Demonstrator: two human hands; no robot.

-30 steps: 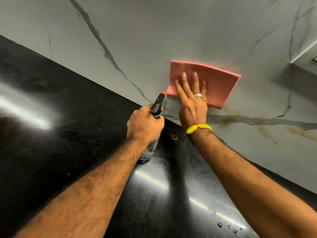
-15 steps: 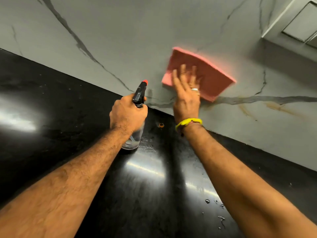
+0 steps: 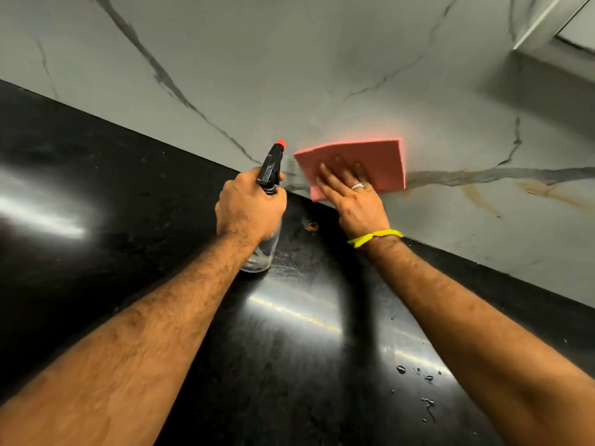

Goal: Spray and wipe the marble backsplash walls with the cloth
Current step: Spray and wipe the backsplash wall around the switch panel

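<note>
A pink cloth [image 3: 380, 159] lies flat against the grey marble backsplash [image 3: 289, 75], low down near where the wall meets the counter. My right hand [image 3: 351, 194] presses it to the wall with straight, spread fingers; a ring and a yellow wristband show. My left hand [image 3: 249, 209] grips a clear spray bottle [image 3: 262, 249] with a black trigger head and red nozzle, just left of the cloth. The bottle's base is at the black countertop; whether it rests there I cannot tell.
The glossy black countertop [image 3: 112, 220] runs below the wall, with water drops [image 3: 418, 381] at the lower right and a small orange spot [image 3: 312, 225] near the wall joint. Dark and brownish veins [image 3: 483, 175] cross the marble to the right. A cabinet edge [image 3: 547, 24] sits top right.
My right hand has slid the cloth down the wall to just above the counter joint. The left hand keeps hold of the spray bottle beside it.
</note>
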